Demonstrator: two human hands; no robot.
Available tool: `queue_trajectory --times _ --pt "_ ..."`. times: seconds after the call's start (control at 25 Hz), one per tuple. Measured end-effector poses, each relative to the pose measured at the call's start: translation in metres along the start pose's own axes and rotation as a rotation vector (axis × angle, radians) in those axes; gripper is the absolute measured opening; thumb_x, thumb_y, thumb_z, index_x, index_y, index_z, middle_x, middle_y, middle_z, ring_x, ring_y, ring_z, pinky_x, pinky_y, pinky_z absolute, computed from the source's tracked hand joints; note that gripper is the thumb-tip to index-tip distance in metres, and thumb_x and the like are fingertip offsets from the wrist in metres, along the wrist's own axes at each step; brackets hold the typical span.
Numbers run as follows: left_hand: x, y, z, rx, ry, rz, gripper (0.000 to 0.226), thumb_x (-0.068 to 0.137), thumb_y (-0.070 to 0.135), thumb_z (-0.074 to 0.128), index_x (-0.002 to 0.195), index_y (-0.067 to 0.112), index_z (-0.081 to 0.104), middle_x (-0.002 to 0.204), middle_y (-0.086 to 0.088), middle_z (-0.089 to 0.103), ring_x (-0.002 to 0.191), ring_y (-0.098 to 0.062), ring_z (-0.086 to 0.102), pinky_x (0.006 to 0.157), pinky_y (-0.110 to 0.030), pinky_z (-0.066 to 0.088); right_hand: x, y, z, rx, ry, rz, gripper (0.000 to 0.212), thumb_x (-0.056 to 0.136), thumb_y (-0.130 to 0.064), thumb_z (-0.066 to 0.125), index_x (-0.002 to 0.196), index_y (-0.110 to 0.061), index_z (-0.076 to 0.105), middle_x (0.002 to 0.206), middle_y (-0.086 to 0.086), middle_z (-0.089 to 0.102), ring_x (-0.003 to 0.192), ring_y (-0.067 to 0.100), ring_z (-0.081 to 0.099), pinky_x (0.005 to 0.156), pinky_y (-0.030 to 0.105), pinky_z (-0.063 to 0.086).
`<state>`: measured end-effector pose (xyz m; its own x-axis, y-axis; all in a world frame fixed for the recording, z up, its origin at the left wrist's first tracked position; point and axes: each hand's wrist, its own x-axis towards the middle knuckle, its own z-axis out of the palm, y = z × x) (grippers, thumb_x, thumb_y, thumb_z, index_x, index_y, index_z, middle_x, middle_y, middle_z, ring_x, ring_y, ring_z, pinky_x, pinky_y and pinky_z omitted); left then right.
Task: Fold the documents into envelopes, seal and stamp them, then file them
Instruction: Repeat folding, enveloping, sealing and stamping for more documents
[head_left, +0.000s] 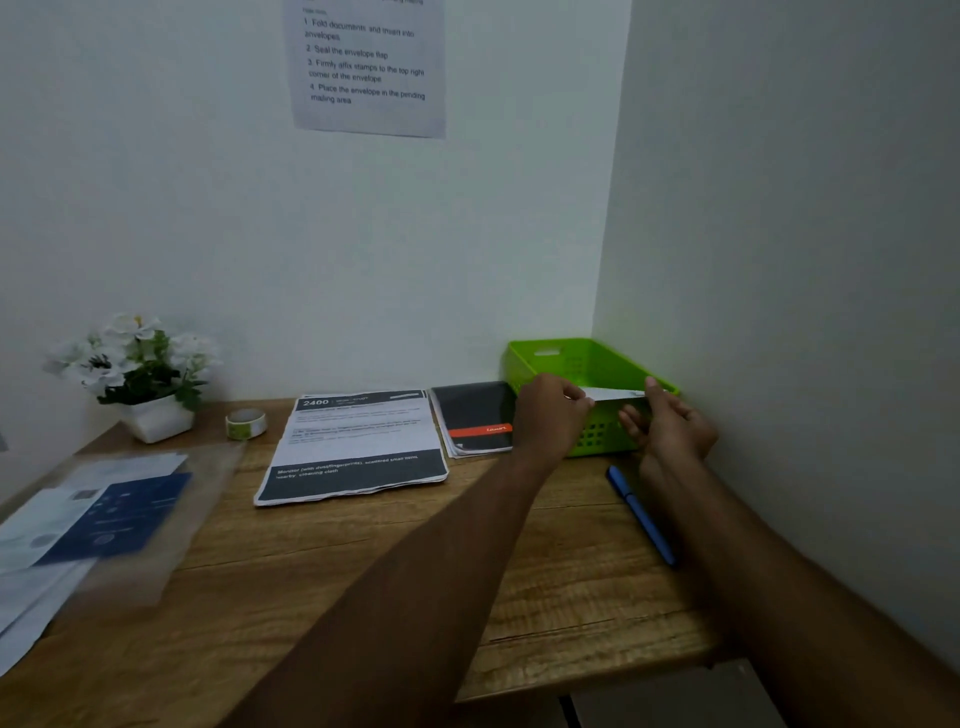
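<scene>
Head view, both hands (550, 410) (670, 426) pinching envelope (615, 394) over green basket (582, 364), envelope mostly hidden

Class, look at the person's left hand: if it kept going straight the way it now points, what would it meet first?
Most likely the green basket, over whose front rim the left hand holds a white envelope; depth is uncertain.

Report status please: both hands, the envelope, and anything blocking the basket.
Left hand and right hand both grip white envelope. Envelope held flat over green basket. Nothing blocking; blue pen lies clear on desk.
</scene>
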<state>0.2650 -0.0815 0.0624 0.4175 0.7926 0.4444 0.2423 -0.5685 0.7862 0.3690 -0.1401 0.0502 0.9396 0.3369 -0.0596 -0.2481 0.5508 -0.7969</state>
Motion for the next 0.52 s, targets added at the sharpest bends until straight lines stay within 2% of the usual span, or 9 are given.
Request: queue_trajectory --times 0.08,0.24,0.32,0.4,0.52 --pt "0.008 -0.002 0.000 0.064 -0.042 -0.002 0.015 0.081 0.023 0.067 0.086 0.010 0.074 0.083 -0.011 0.073 0.076 -0.026 0.069 0.073 -0.035 0.056 0.005 -0.001 0.001 -0.014 -0.001 0.020 0.017 0.088 -0.019 0.069 0.082 -0.009 0.057 0.080 0.009 0.063 0.037 0.008 0.060 0.041 0.022 0.054" --pt "0.008 -0.005 -0.002 0.105 -0.119 0.002 0.022 0.083 0.029 0.065 0.099 0.014 0.068 0.098 -0.007 0.071 0.083 -0.026 0.069 0.079 -0.039 0.055 0.006 -0.001 -0.002 -0.021 0.037 0.080 0.019 0.098 -0.023 0.050 0.084 -0.010 0.053 0.074 0.005 0.052 0.049 0.017 0.056 0.035 0.021 0.050" --pt "0.003 -0.008 -0.007 0.091 -0.097 0.032 0.022 0.083 0.027 0.064 0.101 0.015 0.067 0.092 -0.006 0.070 0.083 -0.025 0.068 0.079 -0.038 0.055 0.001 0.000 -0.004 -0.059 0.087 0.045 0.020 0.096 -0.020 0.046 0.078 -0.014 0.051 0.070 0.003 0.048 0.049 0.015 0.048 0.031 0.018 0.042" --pt "-0.004 -0.012 -0.018 0.109 -0.066 0.081 0.018 0.083 0.023 0.063 0.098 0.016 0.068 0.076 0.000 0.066 0.074 -0.021 0.066 0.075 -0.036 0.054 -0.008 0.002 -0.002 -0.117 0.119 -0.061 0.017 0.095 -0.020 0.045 0.080 -0.015 0.052 0.066 0.000 0.046 0.046 0.013 0.041 0.029 0.017 0.033" --pt "-0.016 -0.023 -0.042 0.169 -0.047 0.134 0.014 0.083 0.020 0.060 0.090 0.014 0.071 0.075 -0.001 0.067 0.078 -0.019 0.065 0.075 -0.036 0.053 -0.035 0.009 0.012 -0.151 0.031 -0.173 0.021 0.095 -0.018 0.044 0.075 -0.021 0.051 0.062 -0.002 0.046 0.041 0.013 0.037 0.031 0.013 0.026"
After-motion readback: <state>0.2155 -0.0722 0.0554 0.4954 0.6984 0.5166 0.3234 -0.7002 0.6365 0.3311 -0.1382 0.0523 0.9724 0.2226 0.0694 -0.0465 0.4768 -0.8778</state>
